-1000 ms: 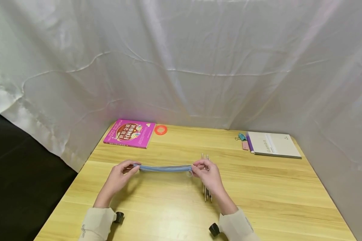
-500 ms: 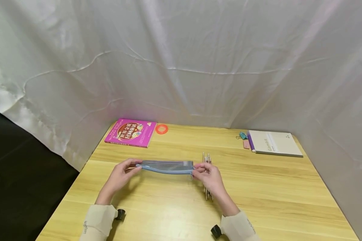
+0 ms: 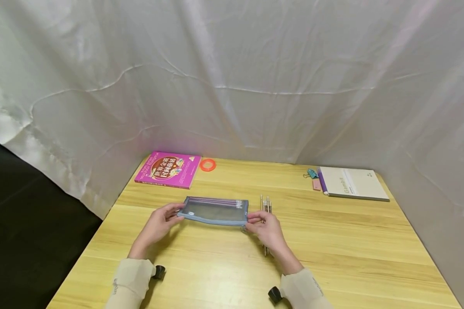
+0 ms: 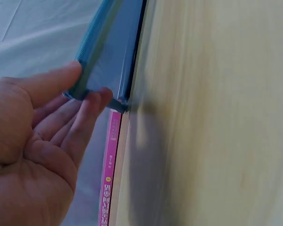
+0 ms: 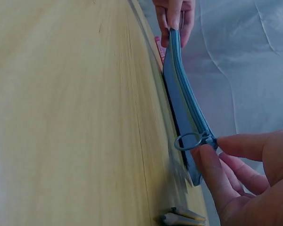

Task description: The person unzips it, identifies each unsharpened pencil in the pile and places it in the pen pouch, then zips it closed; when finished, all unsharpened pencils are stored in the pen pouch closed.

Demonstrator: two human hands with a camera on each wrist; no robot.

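A blue see-through zip pencil case point(image 3: 212, 213) is held by both hands low over the table, its zipped edge toward me. Several pencils point(image 3: 215, 201) lie inside along its far edge. My left hand point(image 3: 159, 225) pinches the left end, thumb on the zipped edge, as the left wrist view also shows. With thumb and forefinger my right hand point(image 3: 269, 231) pinches the right end of the zip, beside the round ring pull point(image 5: 187, 141). Several loose pencils point(image 3: 269, 207) lie on the table partly hidden under the right hand, their sharpened tips point(image 5: 179, 217) showing in the right wrist view.
A pink book point(image 3: 168, 169) and an orange ring point(image 3: 207, 165) lie at the back left. At the back right are a teal binder clip point(image 3: 312, 174), a pink eraser point(image 3: 316, 185), a purple pen point(image 3: 323, 181) and a cream notebook point(image 3: 357, 184). A pale curtain point(image 3: 255, 86) hangs behind the table.
The pencil case has tipped from edge-on to flatter, its far side now lying away from me, so its face and the pencils inside show. Both hands keep hold of its ends.
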